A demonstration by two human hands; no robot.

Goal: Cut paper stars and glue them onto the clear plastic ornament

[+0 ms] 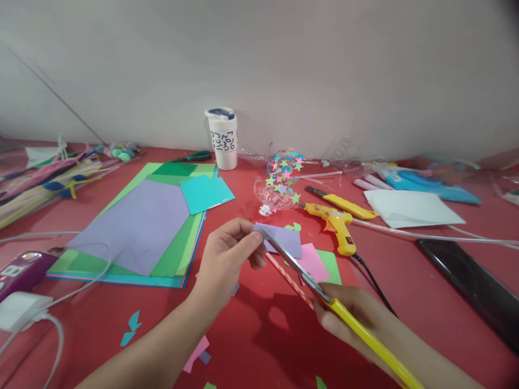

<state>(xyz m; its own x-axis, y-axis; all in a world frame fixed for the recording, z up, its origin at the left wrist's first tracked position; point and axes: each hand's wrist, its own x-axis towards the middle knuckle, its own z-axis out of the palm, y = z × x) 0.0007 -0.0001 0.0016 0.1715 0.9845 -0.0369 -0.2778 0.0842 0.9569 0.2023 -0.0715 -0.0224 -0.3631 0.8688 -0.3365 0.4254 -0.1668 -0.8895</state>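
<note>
My left hand (225, 256) pinches the left edge of a small purple paper piece (290, 237) between thumb and fingers. In my right hand (357, 313) are scissors with yellow handles (365, 329). Their metal blades slant up and left, and the tip lies over the purple paper beside my left thumb. I cannot tell whether the blades are apart. Just beyond, a pink paper piece (314, 260) and a green one (329, 265) lie on the red table, along with a pink-and-white patterned strip (292, 281). Behind my hands stands a clear plastic object covered in star stickers (284, 181).
A yellow glue gun (333, 220) and a yellow utility knife (348, 206) lie to the right, near a black phone (466, 292). Coloured paper sheets (138, 221) are stacked at left. A white cup (224, 141) stands by the wall. Cables (57, 335) cross the left edge.
</note>
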